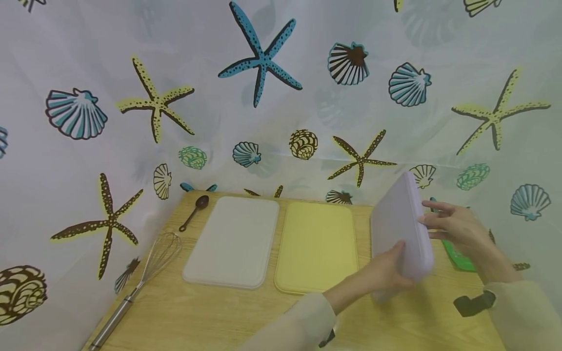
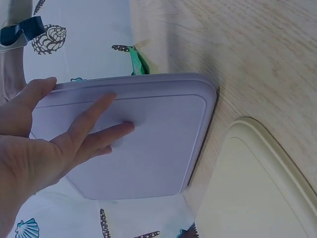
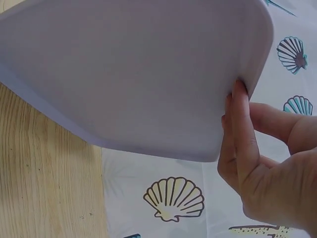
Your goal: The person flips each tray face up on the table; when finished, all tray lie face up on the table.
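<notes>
A lavender rectangular lid (image 1: 395, 229) is tipped up on its edge at the right of the wooden table. My left hand (image 1: 388, 268) holds its near part, the thumb at the rim and the fingers spread against the outer face, as the left wrist view shows. On the other side, my right hand (image 1: 461, 229) pinches the rim; the right wrist view shows its fingers (image 3: 240, 114) against the hollow inner face. A yellow lid (image 1: 317, 248) and a white lid (image 1: 232, 241) lie flat side by side to the left.
A whisk (image 1: 140, 282) lies along the table's left edge, with a dark brown spoon (image 1: 193, 214) beyond it. Something green (image 1: 458, 256) is partly hidden behind the lavender lid and right hand. A curtain (image 1: 281, 117) printed with shells and starfish surrounds the table (image 1: 210, 317).
</notes>
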A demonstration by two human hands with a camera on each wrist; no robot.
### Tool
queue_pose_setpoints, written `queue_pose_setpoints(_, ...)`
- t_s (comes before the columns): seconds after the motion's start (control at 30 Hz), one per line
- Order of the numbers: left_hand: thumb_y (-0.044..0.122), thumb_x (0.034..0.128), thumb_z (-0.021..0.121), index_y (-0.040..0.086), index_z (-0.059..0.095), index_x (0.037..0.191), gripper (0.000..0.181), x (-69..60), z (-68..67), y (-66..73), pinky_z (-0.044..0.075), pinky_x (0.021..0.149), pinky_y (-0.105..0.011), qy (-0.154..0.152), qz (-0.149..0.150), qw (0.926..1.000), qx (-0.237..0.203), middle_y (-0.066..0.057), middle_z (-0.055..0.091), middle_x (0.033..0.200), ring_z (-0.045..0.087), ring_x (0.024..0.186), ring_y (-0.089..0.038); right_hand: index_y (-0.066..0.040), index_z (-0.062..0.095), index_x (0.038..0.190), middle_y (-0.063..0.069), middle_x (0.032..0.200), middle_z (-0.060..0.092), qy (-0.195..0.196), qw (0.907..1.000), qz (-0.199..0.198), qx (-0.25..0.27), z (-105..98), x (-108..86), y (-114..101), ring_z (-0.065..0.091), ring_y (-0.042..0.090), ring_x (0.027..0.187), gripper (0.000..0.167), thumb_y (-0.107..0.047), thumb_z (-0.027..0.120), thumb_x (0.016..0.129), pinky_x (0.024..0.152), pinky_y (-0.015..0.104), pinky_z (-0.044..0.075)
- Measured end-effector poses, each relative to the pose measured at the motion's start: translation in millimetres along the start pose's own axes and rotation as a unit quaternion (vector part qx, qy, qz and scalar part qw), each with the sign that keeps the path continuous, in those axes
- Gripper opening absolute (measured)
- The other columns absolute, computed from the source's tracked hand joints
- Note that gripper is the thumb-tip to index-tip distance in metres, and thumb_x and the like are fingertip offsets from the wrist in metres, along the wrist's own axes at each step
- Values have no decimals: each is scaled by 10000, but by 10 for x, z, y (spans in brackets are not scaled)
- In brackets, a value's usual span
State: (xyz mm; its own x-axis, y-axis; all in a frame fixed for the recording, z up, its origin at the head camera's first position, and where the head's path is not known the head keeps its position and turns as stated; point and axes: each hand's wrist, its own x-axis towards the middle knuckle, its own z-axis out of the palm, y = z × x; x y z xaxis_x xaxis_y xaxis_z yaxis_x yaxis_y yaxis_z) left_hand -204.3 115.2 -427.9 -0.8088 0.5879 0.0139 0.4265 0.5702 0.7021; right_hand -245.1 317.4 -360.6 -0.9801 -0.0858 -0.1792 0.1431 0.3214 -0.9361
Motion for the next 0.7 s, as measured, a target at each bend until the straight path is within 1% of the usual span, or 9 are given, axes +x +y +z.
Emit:
queue_pose_setpoints(0.17,326,821,767,51,275,1491,875,-14,-150,71,480,921,-242,-143,-89,9998,-71,-104,517,1379,538,1203,-165,4,237,1510,-86,1005,613,-139,9999,26,50,57,28,-27,664,61,888,822,-248,711,886,819,299,566)
queue_pose_setpoints(0.27,328,820,764,75,282,1492,865,-19,-222,107,496,869,-228,-184,-193,9994,-204,-90,546,1331,559,1147,-145,5,205,1517,-75,1004,623,-303,9994,8,170,75,41,-51,664,76,902,819,-228,693,902,821,305,566)
queue_pose_setpoints(0.33,320,821,764,94,285,1494,856,-19,-264,128,513,817,-228,-244,-322,9983,-413,-83,554,1305,568,1116,-146,6,186,1521,-83,997,627,-401,9990,20,198,81,47,-67,663,84,909,819,-218,683,909,820,306,567)
queue_pose_setpoints(0.43,277,829,762,113,327,1465,788,-16,-319,159,547,691,-242,-324,-469,9936,-972,-79,566,1246,581,1058,-160,5,163,1525,-97,978,643,-521,9982,87,297,82,60,-84,667,94,909,817,-191,671,916,816,313,569)
queue_pose_setpoints(0.47,271,834,759,115,350,1443,750,-15,-337,168,544,655,-240,-333,-506,9916,-1144,-79,569,1228,584,1041,-163,5,158,1526,-99,974,648,-553,9979,103,323,82,65,-89,668,96,910,812,-181,665,918,816,315,569)
queue_pose_setpoints(0.57,223,857,739,115,369,1427,688,-14,-385,184,564,570,-270,-416,-532,9798,-1883,-94,553,1234,580,1037,-188,2,148,1528,-95,973,656,-648,9969,165,404,84,84,-100,673,99,909,812,-163,660,920,818,320,569)
queue_pose_setpoints(0.6,221,863,732,115,374,1421,672,-15,-402,186,562,562,-271,-443,-508,9776,-1992,-97,549,1234,579,1036,-192,1,147,1529,-92,978,655,-675,9967,175,406,88,89,-105,673,99,911,811,-162,659,920,820,321,569)
queue_pose_setpoints(0.67,191,873,717,128,367,1436,666,-17,-431,193,573,549,-303,-519,-532,9676,-2412,-91,530,1240,571,1045,-206,5,142,1528,-73,998,650,-740,9964,159,372,97,100,-115,671,98,919,798,-153,645,928,827,324,567)
queue_pose_setpoints(0.7,168,876,711,138,358,1449,673,-18,-445,196,580,542,-328,-568,-560,9609,-2651,-88,517,1247,565,1055,-220,6,140,1528,-61,1011,644,-762,9964,156,350,103,106,-119,669,98,923,795,-151,642,931,830,327,566)
